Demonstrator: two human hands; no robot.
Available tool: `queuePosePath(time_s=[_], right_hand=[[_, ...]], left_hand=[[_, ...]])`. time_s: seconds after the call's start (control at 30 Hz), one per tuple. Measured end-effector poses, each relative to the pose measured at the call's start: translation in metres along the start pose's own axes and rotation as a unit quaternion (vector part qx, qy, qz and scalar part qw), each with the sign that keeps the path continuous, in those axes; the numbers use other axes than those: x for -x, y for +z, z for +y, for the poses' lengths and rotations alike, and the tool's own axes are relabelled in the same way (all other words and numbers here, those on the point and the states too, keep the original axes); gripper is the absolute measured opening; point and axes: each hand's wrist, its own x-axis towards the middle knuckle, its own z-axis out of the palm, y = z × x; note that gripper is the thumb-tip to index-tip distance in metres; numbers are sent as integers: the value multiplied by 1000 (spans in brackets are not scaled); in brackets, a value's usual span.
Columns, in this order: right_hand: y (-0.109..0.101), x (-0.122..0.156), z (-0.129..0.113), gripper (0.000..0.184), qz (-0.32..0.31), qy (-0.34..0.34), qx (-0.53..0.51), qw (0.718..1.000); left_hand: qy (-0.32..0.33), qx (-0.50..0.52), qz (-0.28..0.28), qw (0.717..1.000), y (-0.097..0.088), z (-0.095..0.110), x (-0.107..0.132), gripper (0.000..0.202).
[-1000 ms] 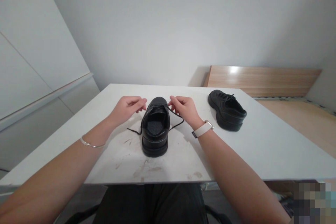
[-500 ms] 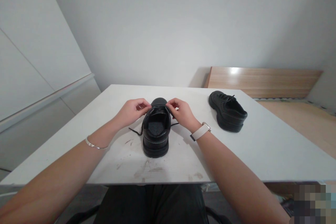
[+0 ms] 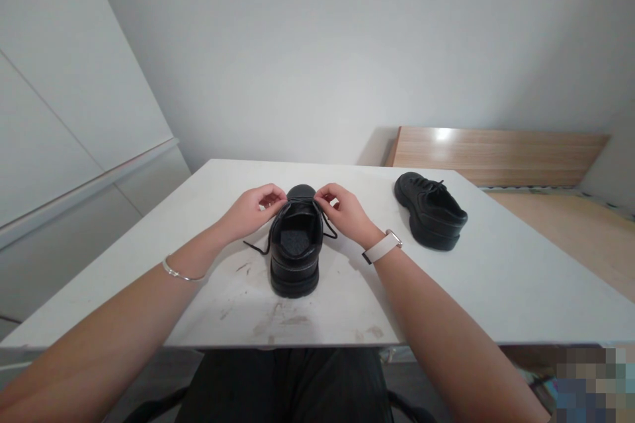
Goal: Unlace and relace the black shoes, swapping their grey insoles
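A black leather shoe (image 3: 294, 275) stands upright on the white table, its heel toward me and its toe pointing away. Both my hands are at its lacing, one on each side. My left hand (image 3: 258, 207) pinches the shoelace (image 3: 300, 199) at the left of the tongue, thumb against fingertips. At the right end of the bow area, my right hand (image 3: 343, 210) holds the lace in a similar pinch. One lace end trails onto the table at the left, and another strand curves down below my right hand. Fingers partly cover the knot, so its form is unclear.
A second black shoe (image 3: 432, 219) with its lace tied sits to the right on the table (image 3: 516, 291). Brownish smudges mark the surface near the front edge. Beyond the table are a wooden headboard (image 3: 496, 152) at the right and a white wall behind.
The lace strand at the right of the shoe now hangs in a curve below my right hand. Both hands have risen very slightly; neither shoe has moved.
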Motion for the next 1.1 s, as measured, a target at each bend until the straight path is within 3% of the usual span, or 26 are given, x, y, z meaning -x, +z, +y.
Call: queuePosePath(time_s=[0.23,0.47,0.7,0.83,1.0,1.1], right_hand=[[3,4,-5,13,0,-11,55,998],[9,1,3,10,-5,6,-56,998],[-3,-3,7,14,-63,46,-67,995],[-1,-3,4,15,-13,51,-70,996],[2,-4,1,16,37,49,-133,989],[-2,-6,0,20,28,62,-162,984]], left_hand=[[22,-10,30,999,2,1,0,21],[9,97,28,995,3,4,0,22],[-24,94,-31,995,1,-2,0,29],[-13,114,22,993,0,-2,-2,27],[-48,229,72,970,0,0,-3,33],[-58,180,63,980,0,1,-3,39]])
